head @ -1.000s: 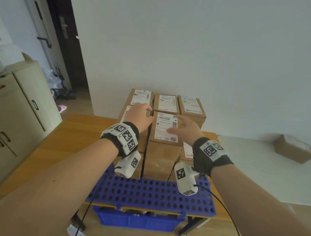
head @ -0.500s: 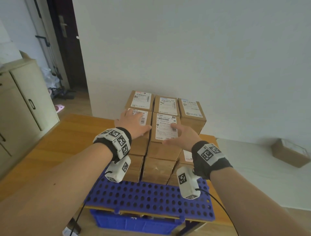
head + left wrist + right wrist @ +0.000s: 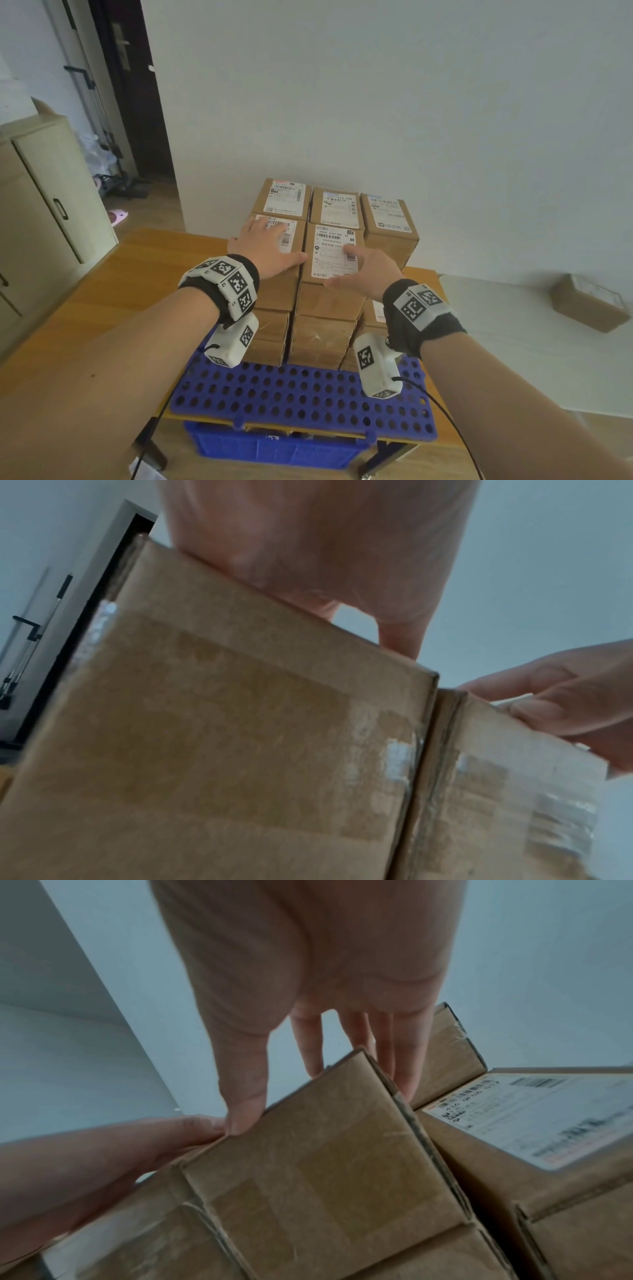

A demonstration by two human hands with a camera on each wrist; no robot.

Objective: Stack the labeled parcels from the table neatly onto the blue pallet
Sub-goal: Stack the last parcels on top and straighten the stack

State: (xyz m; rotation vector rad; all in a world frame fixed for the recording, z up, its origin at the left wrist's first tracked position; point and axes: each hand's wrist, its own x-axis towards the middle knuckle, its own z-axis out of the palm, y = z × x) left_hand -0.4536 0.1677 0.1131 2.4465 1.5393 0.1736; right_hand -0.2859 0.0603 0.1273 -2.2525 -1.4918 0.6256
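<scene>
Brown labeled parcels (image 3: 337, 214) stand stacked several layers high on the blue perforated pallet (image 3: 301, 397). My left hand (image 3: 265, 241) lies flat on the label of the top front-left parcel (image 3: 277, 294), fingers straight. My right hand (image 3: 361, 269) rests flat on the top front-middle parcel (image 3: 334, 253), thumb along its near edge. In the left wrist view my palm (image 3: 318, 561) sits on that parcel's top edge (image 3: 222, 737). The right wrist view shows straight fingers (image 3: 308, 1047) over the parcel (image 3: 325, 1164). A lower labeled parcel (image 3: 548, 1118) sits to its right.
The pallet lies on a wooden table (image 3: 102, 291) over a blue crate (image 3: 274, 448). A beige cabinet (image 3: 44, 205) stands at the left, a dark doorway (image 3: 137, 102) behind it. One loose cardboard box (image 3: 589, 305) lies on a white surface at the right. The white wall is close behind the stack.
The front-middle parcel has settled level beside its left neighbour. Both hands stay flat on the two front parcels and have slid slightly toward me.
</scene>
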